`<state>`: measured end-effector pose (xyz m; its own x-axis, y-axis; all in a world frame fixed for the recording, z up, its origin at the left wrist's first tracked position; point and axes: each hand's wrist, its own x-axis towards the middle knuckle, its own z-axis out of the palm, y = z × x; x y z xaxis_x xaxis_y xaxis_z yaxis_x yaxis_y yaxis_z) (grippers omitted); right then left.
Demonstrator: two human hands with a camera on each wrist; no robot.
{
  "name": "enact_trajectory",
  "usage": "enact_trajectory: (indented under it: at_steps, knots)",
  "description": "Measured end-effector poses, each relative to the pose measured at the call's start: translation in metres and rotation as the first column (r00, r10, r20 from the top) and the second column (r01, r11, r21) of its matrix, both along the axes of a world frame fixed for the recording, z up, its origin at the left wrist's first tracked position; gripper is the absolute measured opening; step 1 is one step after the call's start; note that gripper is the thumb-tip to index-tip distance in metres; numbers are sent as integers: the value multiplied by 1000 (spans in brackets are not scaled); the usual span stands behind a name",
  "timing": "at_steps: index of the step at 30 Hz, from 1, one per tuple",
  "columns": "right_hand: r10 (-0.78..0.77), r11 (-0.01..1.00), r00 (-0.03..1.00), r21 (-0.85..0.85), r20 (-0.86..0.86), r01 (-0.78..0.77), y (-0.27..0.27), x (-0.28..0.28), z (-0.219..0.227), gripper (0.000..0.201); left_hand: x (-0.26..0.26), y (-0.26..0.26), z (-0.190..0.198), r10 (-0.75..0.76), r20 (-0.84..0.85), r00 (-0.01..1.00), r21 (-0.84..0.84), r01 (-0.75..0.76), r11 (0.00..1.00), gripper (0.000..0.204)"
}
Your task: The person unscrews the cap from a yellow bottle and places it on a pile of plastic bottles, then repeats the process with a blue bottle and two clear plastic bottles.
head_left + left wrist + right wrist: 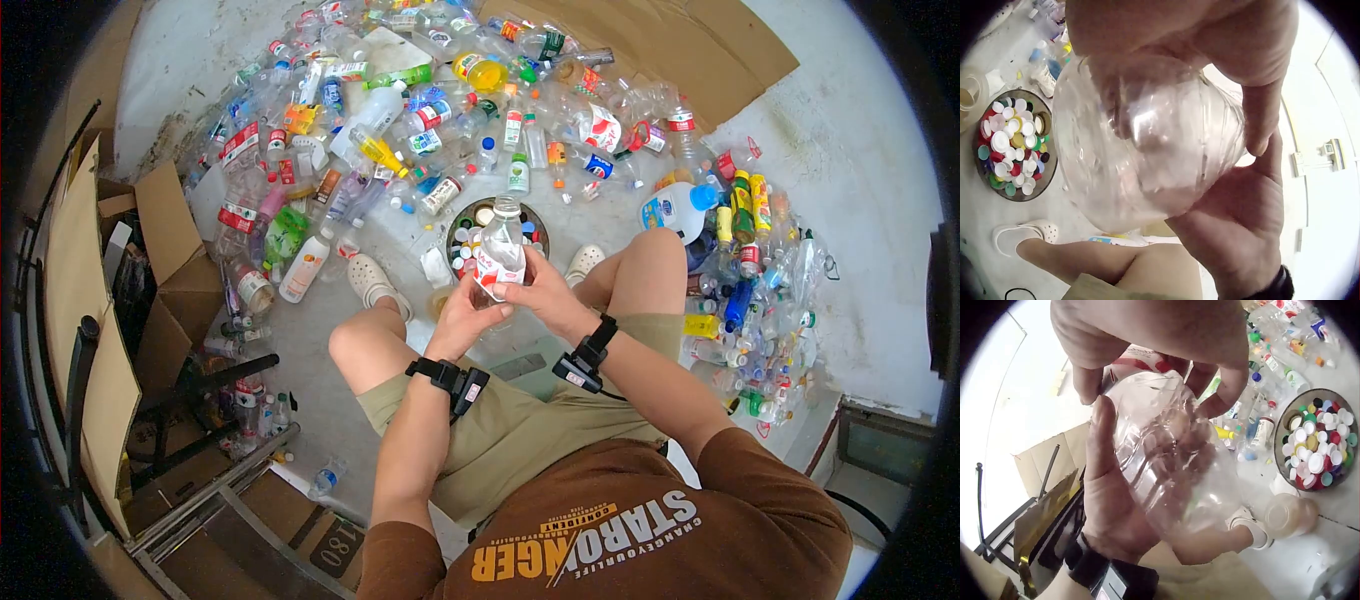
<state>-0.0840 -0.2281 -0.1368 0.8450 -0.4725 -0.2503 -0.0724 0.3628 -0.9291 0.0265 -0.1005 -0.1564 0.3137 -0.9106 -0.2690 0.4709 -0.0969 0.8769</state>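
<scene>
A clear plastic bottle [503,240] with a red and white label [490,272] is held between both hands above the lap, its neck pointing away from the body. My left hand [462,318] grips its lower part from the left, and my right hand [552,298] grips it from the right, thumb across the label. In the left wrist view the ridged bottle [1147,150] lies between my left hand [1191,31] above and my right hand [1235,219] below. The right wrist view shows the bottle [1172,450] crumpled, the label [1141,357] partly hidden by fingers.
A round bowl of mixed caps [1316,447] sits on the floor between the feet, a clear tub [1290,515] beside it. Many bottles [480,72] lie piled ahead, more bottles [760,300] at right. Cardboard boxes [175,260] and a metal frame [215,480] stand at left.
</scene>
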Motion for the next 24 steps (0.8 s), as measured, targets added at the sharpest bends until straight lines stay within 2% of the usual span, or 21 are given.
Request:
enact_trajectory:
  at_steps: [6, 12, 15, 18, 21, 24]
  knots:
    - [-58, 998, 998, 4, -14, 58, 6, 2, 5, 51, 0, 0, -2, 15, 23, 1000, 9, -15, 1000, 62]
    - [-104, 981, 987, -175, -122, 82, 8, -1, -12, 48, 2, 0, -9, -46, 53, 998, 102, 40, 994, 60]
    - [-105, 981, 990, -175, -98, 87, 10, 0, -17, 51, 0, 0, -12, -12, 124, 992, 54, 5, 999, 62]
    - [-64, 986, 998, -154, 6, 64, 7, -2, -24, 60, -3, 0, -8, 0, 155, 988, 30, -5, 1000, 64]
    - [48, 992, 998, -119, 26, -45, -4, -8, -13, 69, -3, 0, -10, -70, 108, 992, 33, 67, 997, 68]
    - [-22, 991, 999, -131, 49, 28, -15, -7, 3, 77, -2, 2, -14, -185, 159, 970, 103, 170, 980, 73]
